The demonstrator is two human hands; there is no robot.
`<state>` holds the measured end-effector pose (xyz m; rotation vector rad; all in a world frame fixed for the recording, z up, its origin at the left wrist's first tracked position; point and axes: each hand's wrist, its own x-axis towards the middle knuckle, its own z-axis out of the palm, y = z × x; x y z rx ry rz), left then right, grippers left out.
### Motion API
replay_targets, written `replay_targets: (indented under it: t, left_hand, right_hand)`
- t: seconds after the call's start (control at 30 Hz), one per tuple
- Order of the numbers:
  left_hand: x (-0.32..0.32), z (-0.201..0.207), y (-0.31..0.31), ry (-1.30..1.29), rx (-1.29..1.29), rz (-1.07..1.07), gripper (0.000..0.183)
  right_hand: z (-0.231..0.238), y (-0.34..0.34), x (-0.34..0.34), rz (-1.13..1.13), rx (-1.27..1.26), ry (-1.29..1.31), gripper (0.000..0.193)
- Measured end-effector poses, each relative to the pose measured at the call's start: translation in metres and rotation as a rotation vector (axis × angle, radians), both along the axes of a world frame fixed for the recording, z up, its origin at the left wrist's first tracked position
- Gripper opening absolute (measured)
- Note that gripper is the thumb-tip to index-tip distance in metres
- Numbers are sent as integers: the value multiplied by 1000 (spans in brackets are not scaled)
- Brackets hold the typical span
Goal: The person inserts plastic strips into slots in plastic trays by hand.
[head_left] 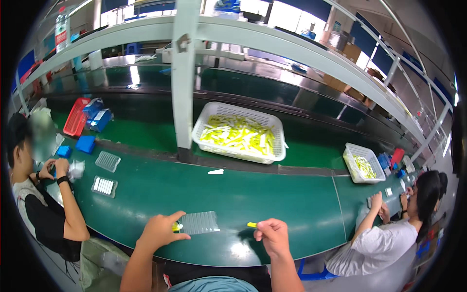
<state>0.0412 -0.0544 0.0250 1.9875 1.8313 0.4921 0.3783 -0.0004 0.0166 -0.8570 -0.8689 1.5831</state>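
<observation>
My left hand [161, 230] grips the left end of a clear ribbed plastic tray [200, 222] at the near side of the green worktable. Its thumb and fingers reach round the tray's edge, and a bit of yellow-green [176, 227] shows between them. To the right, apart from the tray, my right hand [273, 235] pinches a small yellow-green stick-shaped piece [251, 225], which points left. Part of that piece is hidden by my fingers. A white flat piece [215, 172] lies farther back on the table.
A white basket [238, 154] heaped with yellow-green and white pieces stands beyond; a smaller one [357, 176] is at right. A white post [184, 87] rises behind the table. At left lie two clear trays [107, 161], one with white pieces. People work on both sides.
</observation>
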Motion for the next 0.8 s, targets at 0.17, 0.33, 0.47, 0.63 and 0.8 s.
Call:
replay_targets:
  t: [0.17, 0.33, 0.47, 0.63, 0.8]
  left_hand:
    - [7, -12, -25, -55, 87, -20, 72]
    - [7, -6, -29, -165, -17, -8, 73]
    - [-43, 8, -11, -313, 38, 237, 60]
    - [-201, 8, 62, 144, 151, 725, 51]
    - [-254, -8, 108, 296, -4, 817, 53]
  right_hand:
    - [4, 6, -60, 216, -19, -47, 5]
    - [8, 11, -90, 348, -20, -94, 7]
    - [12, 8, -107, 235, 218, -373, 9]
    - [6, -9, -127, 167, 1096, -1008, 10]
    - [-16, -32, -140, 162, 1157, -1240, 18]
